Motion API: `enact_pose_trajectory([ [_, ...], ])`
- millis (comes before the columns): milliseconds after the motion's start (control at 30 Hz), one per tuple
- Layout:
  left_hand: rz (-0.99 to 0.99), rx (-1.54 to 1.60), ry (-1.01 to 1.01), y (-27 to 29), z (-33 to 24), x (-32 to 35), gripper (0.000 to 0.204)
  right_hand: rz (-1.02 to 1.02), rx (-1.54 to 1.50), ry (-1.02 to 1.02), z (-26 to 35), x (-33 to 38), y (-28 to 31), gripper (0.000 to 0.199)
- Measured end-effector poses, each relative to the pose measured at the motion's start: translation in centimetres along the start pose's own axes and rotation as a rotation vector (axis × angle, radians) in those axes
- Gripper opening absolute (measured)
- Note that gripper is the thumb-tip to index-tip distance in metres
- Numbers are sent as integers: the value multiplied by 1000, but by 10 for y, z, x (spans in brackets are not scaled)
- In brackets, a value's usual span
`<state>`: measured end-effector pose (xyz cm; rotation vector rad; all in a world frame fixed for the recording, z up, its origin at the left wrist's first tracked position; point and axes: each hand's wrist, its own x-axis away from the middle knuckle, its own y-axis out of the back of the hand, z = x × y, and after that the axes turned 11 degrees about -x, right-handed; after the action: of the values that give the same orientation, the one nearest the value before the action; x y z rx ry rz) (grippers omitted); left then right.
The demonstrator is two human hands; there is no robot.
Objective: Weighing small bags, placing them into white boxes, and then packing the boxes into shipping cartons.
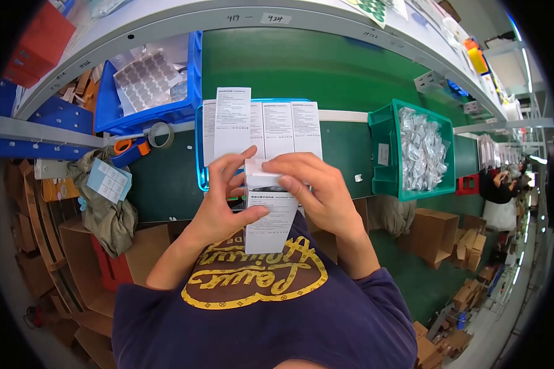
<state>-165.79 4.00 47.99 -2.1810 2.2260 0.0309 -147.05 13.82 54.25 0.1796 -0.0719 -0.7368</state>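
Note:
A slim white carton [268, 226] with small dark print stands upright in front of my chest, its top end open with the flap raised. My left hand [220, 202] grips the carton's left side, thumb across its front face. The fingers of my right hand [319, 187] are bent over the top flap [262, 176] and pinch it at the opening. Something dark shows just inside the opening, too little to name. Right behind my hands, several like white cartons [277, 126] stand in a row in a blue tray [200, 161], and one carton [233, 111] rises above the others.
At the left are a blue bin [108, 101] with sticker sheets, a tape roll [160, 134] and an orange-and-blue tape dispenser [132, 150]. A green bin [381, 175] of silvery packets stands right. A shelf beam [197, 16] crosses above. Cardboard boxes [434, 234] lie around; another person [500, 187] is far right.

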Motion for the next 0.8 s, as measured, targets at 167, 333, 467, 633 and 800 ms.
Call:
enact_pose_trajectory([
  [167, 35, -131, -23, 7, 9, 2, 66, 91, 13, 142, -19, 8, -2, 38],
  [333, 90, -281, -144, 0, 8, -1, 45, 200, -25, 228, -43, 8, 7, 39],
  [467, -120, -180, -10, -3, 10, -12, 44, -279, -460, -21, -65, 3, -29, 58],
  [633, -477, -970, -54, 48, 46, -59, 56, -593, -362, -28, -140, -84, 10, 43],
  [800, -321, -541, 50, 55, 98, -71, 59, -557, -170, -139, -158, -126, -3, 45],
])
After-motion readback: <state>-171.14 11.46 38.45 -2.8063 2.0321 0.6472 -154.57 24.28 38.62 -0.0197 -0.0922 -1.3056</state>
